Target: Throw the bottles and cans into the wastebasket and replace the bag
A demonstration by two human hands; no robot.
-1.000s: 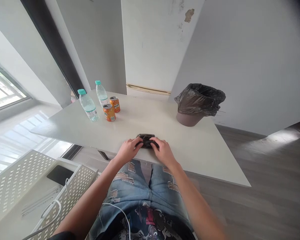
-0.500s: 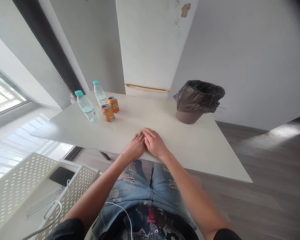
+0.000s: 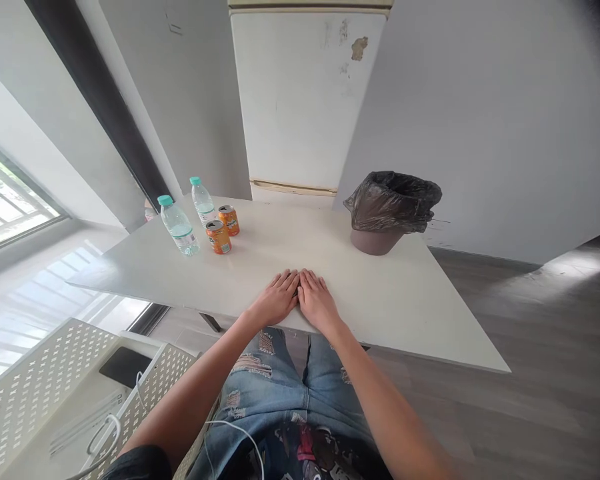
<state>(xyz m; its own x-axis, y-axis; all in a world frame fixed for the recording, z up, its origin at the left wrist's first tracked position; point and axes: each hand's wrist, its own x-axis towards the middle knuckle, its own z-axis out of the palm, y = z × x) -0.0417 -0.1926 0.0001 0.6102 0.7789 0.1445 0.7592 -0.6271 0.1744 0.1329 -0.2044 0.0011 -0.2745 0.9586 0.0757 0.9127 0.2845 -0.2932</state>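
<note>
Both grips released: left hand [image 3: 277, 301], right hand [image 3: 317, 303] flat, touching, by near edge of table [image 3: 410, 300].

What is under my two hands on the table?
Left hand and right hand lie flat, side by side, on the white table. Anything beneath the palms is covered.

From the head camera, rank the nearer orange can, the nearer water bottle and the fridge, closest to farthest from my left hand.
1. Nearer orange can: on the table, ahead and left of the left hand.
2. Nearer water bottle: further left, beyond that can.
3. Fridge: against the wall, past the table's far edge.
</note>
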